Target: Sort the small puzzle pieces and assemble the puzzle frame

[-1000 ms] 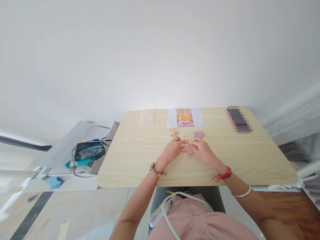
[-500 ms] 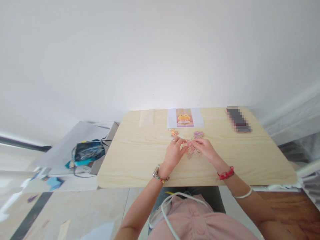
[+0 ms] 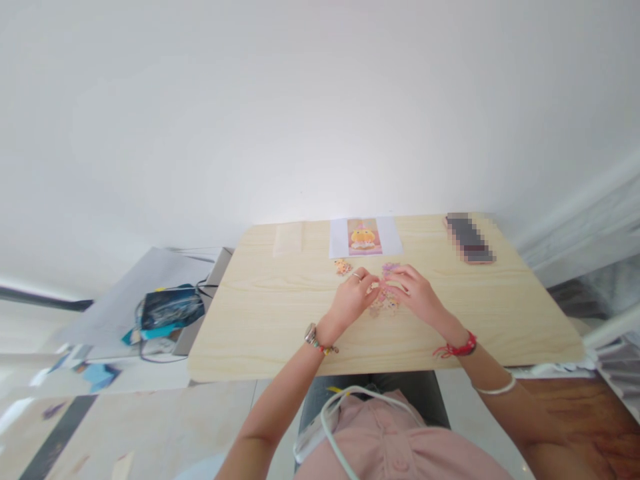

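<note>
Small jigsaw puzzle pieces (image 3: pixel 384 305) lie in a loose pile on the table, partly covered by my fingers. My left hand (image 3: pixel 352 297) is over the pile's left side, its thumb and fingers closed in a pinch on a small puzzle piece. From the right, my right hand (image 3: pixel 418 293) meets it, fingers bent and tips pinched on a pinkish piece, very near the left fingertips. Whether the two pieces are joined I cannot tell. Purple pieces (image 3: pixel 391 268) sit just behind the right fingers, and an orange cluster (image 3: pixel 343 267) lies beyond my left hand.
Behind the pieces lies a white sheet with a printed yellow cartoon picture (image 3: pixel 365 237). A pale flat packet (image 3: pixel 289 239) is at the table's back left, a phone (image 3: pixel 470 238) at the back right. Left of the table is a dark blue bag (image 3: pixel 173 310) with cables.
My right fingers have lifted and arched more over the pile, and the hands stay close together. The whole view has shifted slightly.
</note>
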### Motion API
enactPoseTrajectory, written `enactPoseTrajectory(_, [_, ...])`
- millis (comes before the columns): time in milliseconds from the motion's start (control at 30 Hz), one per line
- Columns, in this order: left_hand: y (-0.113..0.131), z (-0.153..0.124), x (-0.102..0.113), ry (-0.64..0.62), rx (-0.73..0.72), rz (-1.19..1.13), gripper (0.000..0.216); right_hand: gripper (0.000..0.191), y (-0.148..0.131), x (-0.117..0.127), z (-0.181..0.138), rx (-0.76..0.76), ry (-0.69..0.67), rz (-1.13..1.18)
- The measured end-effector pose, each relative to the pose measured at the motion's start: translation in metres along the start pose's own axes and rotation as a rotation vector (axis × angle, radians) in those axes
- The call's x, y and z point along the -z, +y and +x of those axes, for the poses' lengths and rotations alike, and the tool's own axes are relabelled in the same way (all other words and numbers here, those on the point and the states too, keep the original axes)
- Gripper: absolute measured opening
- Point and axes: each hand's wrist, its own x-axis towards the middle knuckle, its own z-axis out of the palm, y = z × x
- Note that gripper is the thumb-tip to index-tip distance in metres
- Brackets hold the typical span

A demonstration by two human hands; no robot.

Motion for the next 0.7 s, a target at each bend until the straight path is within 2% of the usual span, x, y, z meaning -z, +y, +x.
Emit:
enactPoseTrajectory(67, [0.002,0.009,0.000,-0.056,-0.039,0.021,0.019,0.021,0.005,0.007,-0.001,0.024,-0.002,-0.041])
enactPoseTrajectory(200, [0.009,0.033,-0.003,-0.182,-0.068,0.107,0.021,0.021,0.022,0.016,0.000,-0.020,-0.005,-0.130])
enactPoseTrajectory(400, [0.018,0.064,-0.018,-0.348,0.042,0.239,0.023,0.023,0.053,0.014,0.010,-0.113,-0.060,-0.227])
enactPoseTrajectory(533, [0.011,0.067,-0.022,-0.333,0.084,0.236,0.023,0.025,0.062,0.009,0.019,-0.155,-0.111,-0.229])
enactPoseTrajectory(700, [-0.009,0.051,-0.004,-0.231,0.140,0.181,0.025,0.024,0.060,0.011,0.023,-0.165,-0.177,-0.240])
